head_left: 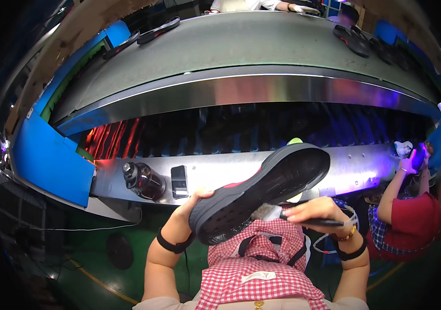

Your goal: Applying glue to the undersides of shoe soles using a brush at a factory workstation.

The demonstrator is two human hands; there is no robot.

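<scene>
A dark grey shoe sole (295, 173) with a small red patch on its side lies tilted across the front of me, its hollow inner face turned up. My left hand (190, 202) is closed on its near-left end, thumb over the rim. The surface there looks shiny and wet. In my right hand (317, 210) is a brush (269, 212) with pale bristles and a black handle, gripped between thumb and fingers. Its bristles are close to the sole's right edge; whether they touch it I cannot tell. Part of a yellow-green round thing (295, 140) shows behind the sole.
On the steel ledge (215, 173) stand a dark bottle (145, 182) and a phone (179, 181). Beyond runs a green conveyor belt (251, 44) carrying several soles (352, 41). A co-worker in red (411, 222) handles something at the right; another person (241, 5) is across the belt.
</scene>
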